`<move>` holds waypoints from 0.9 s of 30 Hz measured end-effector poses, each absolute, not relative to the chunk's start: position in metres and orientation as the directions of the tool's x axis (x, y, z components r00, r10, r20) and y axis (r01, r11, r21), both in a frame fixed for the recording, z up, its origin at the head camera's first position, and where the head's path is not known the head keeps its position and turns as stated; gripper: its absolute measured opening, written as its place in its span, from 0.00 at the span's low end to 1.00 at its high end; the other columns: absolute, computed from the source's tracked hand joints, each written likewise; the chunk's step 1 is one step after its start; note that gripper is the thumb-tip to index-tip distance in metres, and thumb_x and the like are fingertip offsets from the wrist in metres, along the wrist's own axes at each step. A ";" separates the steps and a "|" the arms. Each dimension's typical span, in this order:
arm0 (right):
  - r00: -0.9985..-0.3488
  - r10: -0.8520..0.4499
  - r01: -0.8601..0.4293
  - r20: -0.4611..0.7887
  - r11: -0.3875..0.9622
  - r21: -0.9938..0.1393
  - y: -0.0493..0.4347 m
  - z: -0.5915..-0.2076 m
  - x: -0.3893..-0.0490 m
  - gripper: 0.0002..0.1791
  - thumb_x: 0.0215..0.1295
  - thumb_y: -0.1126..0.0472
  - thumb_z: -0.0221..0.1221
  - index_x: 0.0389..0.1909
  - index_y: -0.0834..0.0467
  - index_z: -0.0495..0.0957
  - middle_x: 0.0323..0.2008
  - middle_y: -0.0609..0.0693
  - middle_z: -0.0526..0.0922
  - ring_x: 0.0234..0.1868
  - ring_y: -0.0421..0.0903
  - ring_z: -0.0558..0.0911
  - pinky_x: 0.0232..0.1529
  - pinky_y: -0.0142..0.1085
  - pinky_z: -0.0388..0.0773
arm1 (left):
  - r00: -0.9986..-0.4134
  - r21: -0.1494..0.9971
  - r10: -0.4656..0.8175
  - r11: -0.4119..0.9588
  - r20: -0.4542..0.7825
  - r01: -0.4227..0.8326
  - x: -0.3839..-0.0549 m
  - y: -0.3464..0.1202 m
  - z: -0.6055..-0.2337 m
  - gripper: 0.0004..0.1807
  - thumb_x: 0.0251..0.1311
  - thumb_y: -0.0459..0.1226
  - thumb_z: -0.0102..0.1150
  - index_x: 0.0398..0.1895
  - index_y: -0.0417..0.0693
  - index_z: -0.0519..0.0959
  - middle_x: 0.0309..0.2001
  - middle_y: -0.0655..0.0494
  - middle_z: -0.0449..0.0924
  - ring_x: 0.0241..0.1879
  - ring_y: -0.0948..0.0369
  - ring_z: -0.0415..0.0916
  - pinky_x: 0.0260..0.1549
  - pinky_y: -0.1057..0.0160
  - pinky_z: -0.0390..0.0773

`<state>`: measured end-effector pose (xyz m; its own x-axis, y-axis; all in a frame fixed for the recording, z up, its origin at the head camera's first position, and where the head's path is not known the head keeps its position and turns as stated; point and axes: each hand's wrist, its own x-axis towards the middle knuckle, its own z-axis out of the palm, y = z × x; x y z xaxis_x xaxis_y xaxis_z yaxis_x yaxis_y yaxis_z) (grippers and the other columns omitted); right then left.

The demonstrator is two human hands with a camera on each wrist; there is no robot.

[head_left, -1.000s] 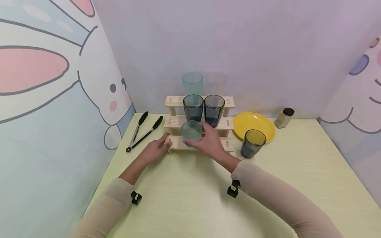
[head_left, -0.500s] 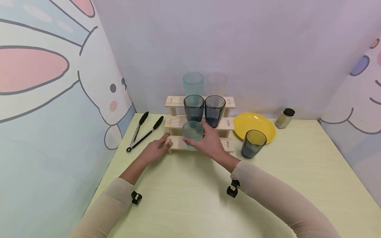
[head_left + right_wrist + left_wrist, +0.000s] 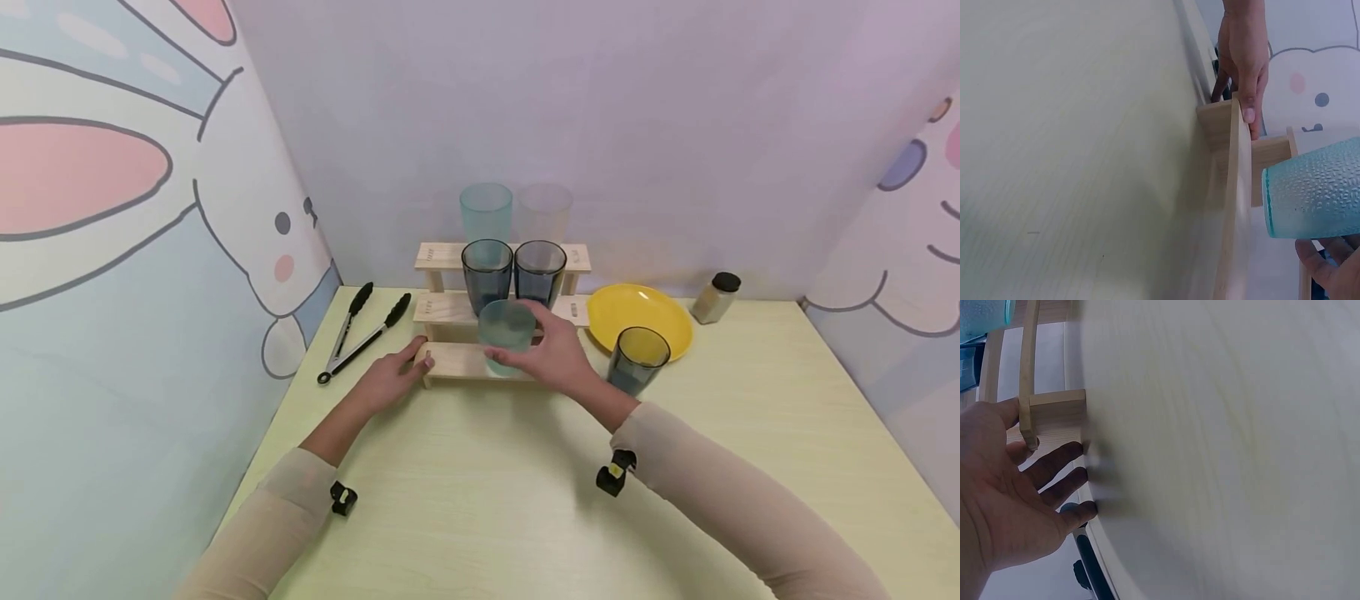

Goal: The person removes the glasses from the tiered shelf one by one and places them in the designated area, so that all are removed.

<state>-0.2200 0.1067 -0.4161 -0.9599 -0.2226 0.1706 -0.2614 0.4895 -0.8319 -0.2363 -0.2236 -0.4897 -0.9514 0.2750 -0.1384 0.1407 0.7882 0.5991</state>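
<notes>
My right hand (image 3: 551, 354) grips a pale teal tumbler (image 3: 504, 329) with textured sides. It is over the lowest step of a three-tier wooden stand (image 3: 456, 360). In the right wrist view the tumbler (image 3: 1313, 190) has its base just off the step, and only fingertips of that hand show. At the stand's left end, my left hand (image 3: 392, 379) pinches the bottom step between thumb and index finger. Its other fingers spread toward the table in the left wrist view. Two dark glass tumblers, a left one (image 3: 487, 271) and a right one (image 3: 540, 271), stand on the middle step.
On the top step stand a teal tumbler (image 3: 486, 212) and a clear one (image 3: 546, 212). Black-tipped tongs (image 3: 360, 342) lie left of the stand. To the right are a dark tumbler (image 3: 636, 362), a yellow plate (image 3: 622, 304) and a black-lidded jar (image 3: 716, 298). Walls border the table.
My right hand has shifted the teal tumbler to the right along the lowest step. The left hand keeps its hold on the stand's left end.
</notes>
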 end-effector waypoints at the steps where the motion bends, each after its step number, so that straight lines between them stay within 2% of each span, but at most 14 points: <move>1: -0.957 -0.231 -0.269 0.177 0.477 -0.836 0.110 -0.415 -0.220 0.49 0.58 0.42 0.83 0.78 0.50 0.75 0.66 0.53 0.85 0.61 0.55 0.87 0.58 0.54 0.88 | -0.950 0.608 0.273 0.783 -0.150 0.130 -0.234 -0.222 -0.486 0.46 0.84 0.66 0.43 0.92 0.52 0.53 0.79 0.26 0.69 0.76 0.28 0.71 0.73 0.29 0.72; 7: -0.952 -0.255 -0.273 0.168 0.463 -0.843 0.134 -0.409 -0.218 0.46 0.57 0.44 0.84 0.75 0.46 0.77 0.64 0.49 0.86 0.58 0.55 0.88 0.58 0.55 0.88 | -0.951 0.605 0.264 0.788 -0.161 0.116 -0.234 -0.222 -0.488 0.43 0.85 0.63 0.45 0.92 0.53 0.52 0.80 0.28 0.68 0.77 0.29 0.70 0.74 0.30 0.71; 14: -0.955 -0.251 -0.258 0.156 0.451 -0.854 0.165 -0.395 -0.215 0.45 0.60 0.45 0.83 0.77 0.47 0.76 0.66 0.50 0.83 0.63 0.54 0.84 0.61 0.54 0.85 | -0.953 0.615 0.259 0.781 -0.155 0.112 -0.233 -0.222 -0.488 0.43 0.85 0.63 0.46 0.92 0.54 0.53 0.81 0.29 0.67 0.78 0.30 0.69 0.74 0.30 0.71; 22: -0.958 -0.225 -0.274 0.180 0.521 -0.809 0.201 -0.373 -0.212 0.44 0.63 0.45 0.81 0.78 0.47 0.74 0.68 0.51 0.83 0.62 0.55 0.85 0.65 0.58 0.84 | -0.951 0.605 0.267 0.787 -0.155 0.122 -0.234 -0.222 -0.488 0.45 0.84 0.66 0.43 0.92 0.54 0.53 0.80 0.28 0.67 0.77 0.29 0.70 0.73 0.30 0.72; 24: -0.959 -0.216 -0.274 0.184 0.537 -0.798 0.209 -0.371 -0.211 0.44 0.63 0.44 0.81 0.78 0.46 0.75 0.67 0.50 0.83 0.61 0.55 0.85 0.62 0.54 0.86 | -0.951 0.599 0.275 0.788 -0.138 0.141 -0.240 -0.226 -0.497 0.46 0.82 0.70 0.42 0.92 0.56 0.54 0.78 0.25 0.69 0.75 0.27 0.72 0.70 0.30 0.74; 27: -0.962 -0.201 -0.265 0.184 0.539 -0.799 0.220 -0.368 -0.210 0.43 0.64 0.45 0.81 0.78 0.45 0.75 0.67 0.50 0.84 0.60 0.53 0.85 0.53 0.40 0.87 | -0.954 0.585 0.280 0.794 -0.107 0.168 -0.250 -0.233 -0.514 0.49 0.79 0.75 0.39 0.92 0.59 0.55 0.76 0.24 0.72 0.71 0.26 0.74 0.65 0.30 0.78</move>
